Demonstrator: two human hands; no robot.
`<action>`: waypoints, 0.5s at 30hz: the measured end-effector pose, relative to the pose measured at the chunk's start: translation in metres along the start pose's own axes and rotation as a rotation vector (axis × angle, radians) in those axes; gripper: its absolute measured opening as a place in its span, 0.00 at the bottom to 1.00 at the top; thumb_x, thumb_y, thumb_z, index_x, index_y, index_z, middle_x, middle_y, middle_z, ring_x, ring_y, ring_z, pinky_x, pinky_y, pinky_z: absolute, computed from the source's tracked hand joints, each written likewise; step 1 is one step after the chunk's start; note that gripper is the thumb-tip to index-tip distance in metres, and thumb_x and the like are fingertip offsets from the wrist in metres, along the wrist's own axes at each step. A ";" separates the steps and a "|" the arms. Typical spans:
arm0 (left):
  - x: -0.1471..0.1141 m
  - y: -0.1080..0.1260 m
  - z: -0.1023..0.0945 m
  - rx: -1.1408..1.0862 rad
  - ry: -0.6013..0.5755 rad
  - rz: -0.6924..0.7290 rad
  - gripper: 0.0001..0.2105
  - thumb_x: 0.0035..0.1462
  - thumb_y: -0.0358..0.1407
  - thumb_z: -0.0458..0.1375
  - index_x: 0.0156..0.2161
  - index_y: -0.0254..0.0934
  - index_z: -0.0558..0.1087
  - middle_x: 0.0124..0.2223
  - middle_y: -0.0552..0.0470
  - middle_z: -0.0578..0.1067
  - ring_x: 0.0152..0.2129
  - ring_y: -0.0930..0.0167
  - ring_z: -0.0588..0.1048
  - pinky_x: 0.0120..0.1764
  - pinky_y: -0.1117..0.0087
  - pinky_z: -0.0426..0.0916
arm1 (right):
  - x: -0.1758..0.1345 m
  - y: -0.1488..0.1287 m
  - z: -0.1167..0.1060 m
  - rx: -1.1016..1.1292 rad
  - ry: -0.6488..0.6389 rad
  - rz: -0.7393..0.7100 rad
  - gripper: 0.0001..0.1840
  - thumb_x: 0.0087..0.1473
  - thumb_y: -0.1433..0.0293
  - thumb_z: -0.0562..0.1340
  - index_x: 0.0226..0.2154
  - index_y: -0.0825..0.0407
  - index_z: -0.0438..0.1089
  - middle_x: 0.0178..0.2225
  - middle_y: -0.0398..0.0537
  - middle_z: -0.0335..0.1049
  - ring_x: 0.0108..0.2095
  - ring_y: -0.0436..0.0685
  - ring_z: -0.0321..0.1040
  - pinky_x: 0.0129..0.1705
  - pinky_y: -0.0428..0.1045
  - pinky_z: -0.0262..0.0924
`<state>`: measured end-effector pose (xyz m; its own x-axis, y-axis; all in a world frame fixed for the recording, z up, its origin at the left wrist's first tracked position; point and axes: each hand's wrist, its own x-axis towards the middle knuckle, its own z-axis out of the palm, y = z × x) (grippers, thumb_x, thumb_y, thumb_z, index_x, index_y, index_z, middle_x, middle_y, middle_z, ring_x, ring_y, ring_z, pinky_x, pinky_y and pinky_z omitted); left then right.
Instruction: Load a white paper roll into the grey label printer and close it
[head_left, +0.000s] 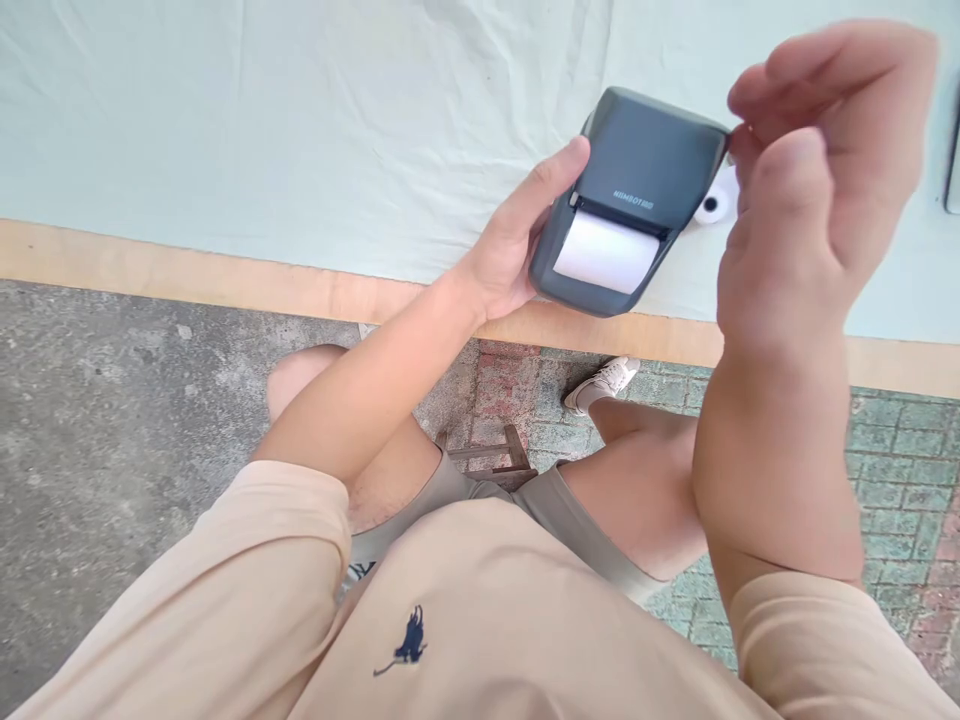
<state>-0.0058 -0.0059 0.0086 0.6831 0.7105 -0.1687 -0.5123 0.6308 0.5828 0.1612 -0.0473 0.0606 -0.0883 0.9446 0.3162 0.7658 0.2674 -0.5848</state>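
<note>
A dark grey portable label printer (652, 150) with white paper (607, 250) in its window is tilted above the edge of the table. My left hand (517, 230) grips it along its left side, thumb on the upper edge and the other fingers hidden beneath. At the printer's right corner hovers my right hand (817, 190), slightly blurred, with its fingers loosely bent and the thumb apart from them. Nothing shows in that hand; whether a fingertip touches the corner, I cannot tell. Partly behind it lies a small white roll (712, 205) with a dark core.
A pale cloth (300, 120) covers the table, whose wooden front edge (187, 285) runs across the view. At the far right is the dark edge of a flat object (953, 170). Below are my legs, a wooden stool (499, 460) and paving.
</note>
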 end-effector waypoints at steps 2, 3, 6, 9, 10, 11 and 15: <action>0.000 -0.001 -0.002 -0.004 0.045 -0.012 0.14 0.55 0.46 0.57 0.39 0.37 0.72 0.28 0.51 0.75 0.36 0.63 0.79 0.32 0.68 0.72 | -0.001 -0.005 0.004 0.049 0.063 -0.012 0.16 0.60 0.59 0.51 0.49 0.43 0.62 0.48 0.45 0.62 0.49 0.54 0.64 0.50 0.54 0.66; -0.001 -0.002 -0.003 -0.001 0.066 -0.007 0.12 0.55 0.45 0.58 0.38 0.38 0.71 0.30 0.51 0.75 0.36 0.63 0.78 0.32 0.69 0.71 | -0.002 -0.006 0.007 0.064 0.065 -0.032 0.15 0.58 0.59 0.53 0.47 0.44 0.63 0.47 0.45 0.63 0.49 0.55 0.64 0.52 0.55 0.65; -0.002 -0.003 -0.004 0.018 0.121 0.018 0.09 0.54 0.40 0.60 0.39 0.41 0.71 0.33 0.52 0.77 0.38 0.65 0.77 0.34 0.69 0.69 | -0.002 -0.007 0.013 0.065 0.041 -0.073 0.14 0.56 0.63 0.56 0.46 0.45 0.64 0.49 0.46 0.64 0.55 0.55 0.61 0.58 0.56 0.62; -0.003 -0.003 -0.003 0.048 0.100 0.067 0.06 0.56 0.38 0.58 0.39 0.43 0.70 0.33 0.54 0.76 0.35 0.67 0.76 0.34 0.69 0.68 | -0.002 -0.006 0.016 0.068 0.032 -0.057 0.14 0.55 0.68 0.57 0.45 0.44 0.64 0.51 0.47 0.63 0.56 0.54 0.60 0.58 0.55 0.62; -0.003 -0.003 -0.002 0.052 0.076 0.095 0.05 0.56 0.37 0.57 0.38 0.43 0.70 0.32 0.54 0.75 0.33 0.68 0.75 0.34 0.68 0.67 | -0.002 -0.006 0.017 0.067 0.030 -0.065 0.14 0.55 0.69 0.57 0.45 0.45 0.64 0.51 0.47 0.62 0.57 0.54 0.59 0.57 0.55 0.63; -0.003 -0.003 -0.002 0.054 0.049 0.121 0.03 0.56 0.36 0.57 0.37 0.43 0.69 0.32 0.54 0.74 0.31 0.69 0.74 0.33 0.68 0.66 | -0.001 -0.006 0.018 0.064 0.025 -0.079 0.14 0.54 0.71 0.57 0.45 0.46 0.64 0.51 0.48 0.62 0.57 0.54 0.59 0.58 0.55 0.62; -0.002 -0.002 -0.002 0.044 0.012 0.166 0.01 0.57 0.35 0.56 0.34 0.41 0.67 0.29 0.56 0.71 0.26 0.73 0.72 0.30 0.70 0.65 | 0.002 -0.007 0.021 0.036 0.006 -0.118 0.15 0.54 0.75 0.56 0.45 0.48 0.64 0.52 0.48 0.61 0.58 0.52 0.57 0.62 0.55 0.58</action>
<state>-0.0074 -0.0084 0.0058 0.5848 0.8075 -0.0769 -0.5941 0.4909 0.6373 0.1428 -0.0435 0.0496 -0.1726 0.9051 0.3886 0.7270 0.3832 -0.5698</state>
